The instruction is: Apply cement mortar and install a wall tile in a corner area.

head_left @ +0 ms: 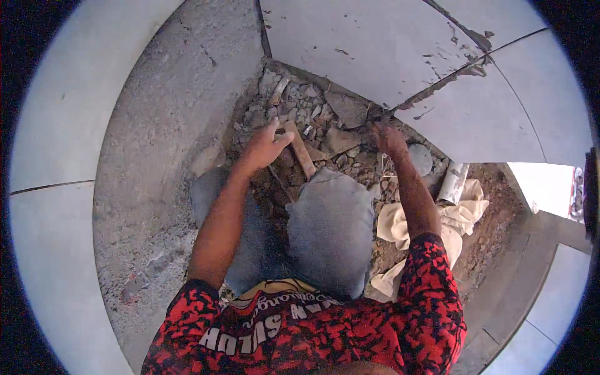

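My left hand (265,147) hovers with fingers spread over broken concrete rubble (312,106), its thumb right next to a wooden handle (304,157) that lies slanted on the debris. My right hand (390,139) is closed around a small dark tool (378,116), whose tip meets the chipped edge of a large pale floor tile (375,50). Both knees in grey trousers (331,225) are bent just below the rubble pit.
Bare rough screed (169,125) stretches to the left, bordered by pale tiles (50,187). A rounded grey stone (420,158), a short whitish pipe piece (453,182) and a crumpled cream cloth (459,219) lie on reddish dirt to the right.
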A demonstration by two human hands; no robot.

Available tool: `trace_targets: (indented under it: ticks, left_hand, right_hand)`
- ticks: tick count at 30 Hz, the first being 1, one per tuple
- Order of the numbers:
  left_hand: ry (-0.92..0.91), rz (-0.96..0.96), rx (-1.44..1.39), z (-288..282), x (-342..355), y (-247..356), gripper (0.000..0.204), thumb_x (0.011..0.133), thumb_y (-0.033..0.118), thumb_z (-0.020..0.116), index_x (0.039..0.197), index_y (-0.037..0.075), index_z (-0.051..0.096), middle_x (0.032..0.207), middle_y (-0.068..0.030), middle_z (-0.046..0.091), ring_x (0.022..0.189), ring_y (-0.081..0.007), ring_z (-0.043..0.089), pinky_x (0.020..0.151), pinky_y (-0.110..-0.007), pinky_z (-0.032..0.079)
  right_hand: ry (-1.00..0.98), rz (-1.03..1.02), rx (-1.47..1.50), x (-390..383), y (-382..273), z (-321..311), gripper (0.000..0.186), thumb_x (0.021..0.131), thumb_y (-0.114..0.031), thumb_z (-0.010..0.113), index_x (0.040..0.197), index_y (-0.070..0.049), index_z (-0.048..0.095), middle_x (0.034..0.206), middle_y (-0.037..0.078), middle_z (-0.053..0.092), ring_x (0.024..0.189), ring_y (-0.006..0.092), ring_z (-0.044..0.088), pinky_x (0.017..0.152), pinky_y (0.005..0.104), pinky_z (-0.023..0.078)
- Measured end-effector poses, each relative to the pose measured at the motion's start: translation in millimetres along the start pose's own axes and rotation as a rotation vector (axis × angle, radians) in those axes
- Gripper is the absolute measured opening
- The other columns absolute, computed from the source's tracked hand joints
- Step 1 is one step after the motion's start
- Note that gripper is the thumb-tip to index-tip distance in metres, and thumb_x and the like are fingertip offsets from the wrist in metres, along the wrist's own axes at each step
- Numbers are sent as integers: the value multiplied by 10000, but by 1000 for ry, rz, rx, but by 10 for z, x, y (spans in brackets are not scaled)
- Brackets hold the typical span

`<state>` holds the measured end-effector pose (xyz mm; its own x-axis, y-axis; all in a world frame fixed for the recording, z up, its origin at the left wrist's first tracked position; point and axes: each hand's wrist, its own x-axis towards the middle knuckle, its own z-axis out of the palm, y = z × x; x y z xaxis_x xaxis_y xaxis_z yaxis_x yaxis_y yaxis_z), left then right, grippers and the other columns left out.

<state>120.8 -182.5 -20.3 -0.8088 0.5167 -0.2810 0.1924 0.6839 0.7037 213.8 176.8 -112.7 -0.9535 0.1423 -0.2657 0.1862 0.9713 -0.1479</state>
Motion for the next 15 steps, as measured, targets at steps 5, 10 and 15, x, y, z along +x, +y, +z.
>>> trace_targets:
  ticks: [5, 10, 15]
  left_hand:
    - [-3, 6, -82, 153, 77, -112, 716, 791, 449, 504, 1242, -73, 312, 1191, -265, 427, 1116, -345, 428, 923, -363, 344]
    - [-65, -20, 3, 328, 553, -47, 653, 793, 469, 481, 1190, -43, 406, 1126, -264, 480, 1062, -367, 465, 892, -380, 372]
    - [105, -5, 399, 847, 1480, 290, 572, 800, 537, 426, 1005, 16, 543, 882, -189, 588, 848, -357, 560, 751, -461, 434]
  right_hand:
    - [140, 13, -59, -34, 61, 140, 361, 802, -311, 471, 1134, -172, 488, 984, 180, 573, 897, 343, 555, 782, 458, 445]
    - [51, 72, 2, -33, 112, 195, 406, 787, -417, 483, 1088, -148, 523, 959, 174, 584, 860, 344, 570, 744, 467, 453]
    - [66, 109, 21, -11, 167, 256, 363, 771, -415, 514, 980, -125, 579, 917, 183, 586, 822, 342, 575, 716, 458, 456]
